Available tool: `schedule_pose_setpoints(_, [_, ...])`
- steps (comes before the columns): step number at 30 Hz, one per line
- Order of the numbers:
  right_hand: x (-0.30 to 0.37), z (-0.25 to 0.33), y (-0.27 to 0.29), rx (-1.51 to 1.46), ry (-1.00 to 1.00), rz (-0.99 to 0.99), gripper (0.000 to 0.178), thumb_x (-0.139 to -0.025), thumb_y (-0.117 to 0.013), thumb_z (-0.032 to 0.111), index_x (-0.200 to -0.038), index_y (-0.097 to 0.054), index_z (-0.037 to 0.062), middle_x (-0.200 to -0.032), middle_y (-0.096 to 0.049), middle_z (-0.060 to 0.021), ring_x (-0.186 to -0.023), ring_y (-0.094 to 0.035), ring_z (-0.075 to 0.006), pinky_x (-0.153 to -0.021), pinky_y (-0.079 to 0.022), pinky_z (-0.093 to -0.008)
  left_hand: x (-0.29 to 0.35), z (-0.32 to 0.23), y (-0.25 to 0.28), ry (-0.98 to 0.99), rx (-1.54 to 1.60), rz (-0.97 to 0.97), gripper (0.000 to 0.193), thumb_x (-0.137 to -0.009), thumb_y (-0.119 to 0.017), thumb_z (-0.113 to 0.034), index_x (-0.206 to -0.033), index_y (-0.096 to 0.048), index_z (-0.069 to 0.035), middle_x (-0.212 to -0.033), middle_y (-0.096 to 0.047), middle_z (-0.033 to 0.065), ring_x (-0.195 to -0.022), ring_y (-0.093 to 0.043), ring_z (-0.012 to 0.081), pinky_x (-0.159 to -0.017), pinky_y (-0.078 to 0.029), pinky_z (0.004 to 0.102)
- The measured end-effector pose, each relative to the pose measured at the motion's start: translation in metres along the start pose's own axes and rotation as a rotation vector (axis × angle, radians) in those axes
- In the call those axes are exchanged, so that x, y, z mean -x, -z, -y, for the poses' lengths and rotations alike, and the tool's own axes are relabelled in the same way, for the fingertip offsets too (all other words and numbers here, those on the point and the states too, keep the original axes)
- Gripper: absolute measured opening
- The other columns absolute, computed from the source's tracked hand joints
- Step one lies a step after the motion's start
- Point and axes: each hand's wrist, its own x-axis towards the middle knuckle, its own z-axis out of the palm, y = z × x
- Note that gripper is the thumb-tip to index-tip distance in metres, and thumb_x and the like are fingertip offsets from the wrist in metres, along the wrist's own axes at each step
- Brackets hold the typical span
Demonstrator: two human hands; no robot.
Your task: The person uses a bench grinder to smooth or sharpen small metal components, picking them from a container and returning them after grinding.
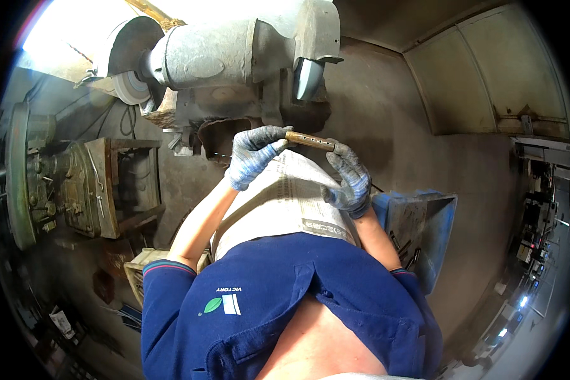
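Observation:
A short brownish metal bar with a row of small holes (310,140) is held crosswise between my two gloved hands, above my lap. My left hand (254,155), in a grey and blue knit glove, pinches its left end between thumb and fingers. At the other end, my right hand (351,180) has its fingertips closed on the bar, with the thumb lower down. A pale printed sack-like cloth (278,202) covers my lap beneath. Just beyond my hands stands a bench grinder (209,54), its right wheel (309,79) partly under a guard.
A blue bin (418,221) with several dark metal pieces stands by my right arm. At the left is a heavy greasy machine (69,183). The grinder's left wheel (130,87) shows below its guard. A pale crate (136,272) sits beside my left elbow.

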Motion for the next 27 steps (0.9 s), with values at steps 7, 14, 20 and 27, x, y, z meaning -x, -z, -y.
schedule_pose_setpoints(7, [0.001, 0.008, -0.002, -0.015, -0.018, -0.039, 0.053, -0.079, -0.066, 0.04, -0.116, -0.059, 0.0029, -0.117, -0.055, -0.0213, -0.11, -0.054, -0.0355, -0.094, -0.043, -0.0415, 0.002, 0.0, 0.001, 0.015, 0.03, -0.015, 0.018, -0.083, -0.065, -0.005, -0.099, -0.065, 0.003, -0.089, -0.068, 0.0068, -0.081, -0.061, 0.0086, -0.072, -0.05, 0.0216])
schedule_pose_setpoints(14, [-0.001, -0.044, -0.023, 0.126, -0.224, -0.048, 0.032, -0.079, -0.065, 0.006, -0.111, -0.062, 0.0059, -0.118, -0.057, -0.0155, -0.11, -0.055, -0.0306, -0.094, -0.044, -0.0353, -0.031, 0.034, 0.001, 0.111, 0.023, -0.214, 0.014, -0.084, -0.061, -0.004, -0.095, -0.064, 0.005, -0.081, -0.066, 0.0063, -0.07, -0.06, 0.0096, -0.065, -0.05, 0.0226])
schedule_pose_setpoints(20, [0.004, -0.103, -0.037, -0.118, -0.451, -0.166, 0.019, -0.081, -0.063, 0.001, -0.099, -0.067, 0.0018, -0.102, -0.066, -0.0116, -0.1, -0.061, -0.0207, -0.087, -0.047, -0.0296, -0.072, 0.09, 0.0, 0.107, 0.117, -0.298, 0.012, -0.084, -0.062, -0.006, -0.092, -0.065, 0.003, -0.081, -0.065, 0.0053, -0.067, -0.06, 0.0101, -0.063, -0.05, 0.0228])
schedule_pose_setpoints(27, [0.003, -0.126, -0.034, -0.282, -0.596, -0.22, 0.014, -0.083, -0.061, 0.002, -0.096, -0.067, -0.0007, -0.094, -0.067, -0.009, -0.087, -0.062, -0.0131, -0.078, -0.047, -0.0256, -0.092, 0.097, -0.013, 0.162, 0.18, -0.331, 0.01, -0.084, -0.062, -0.005, -0.089, -0.066, 0.003, -0.078, -0.065, 0.005, -0.066, -0.06, 0.0103, -0.062, -0.049, 0.023])
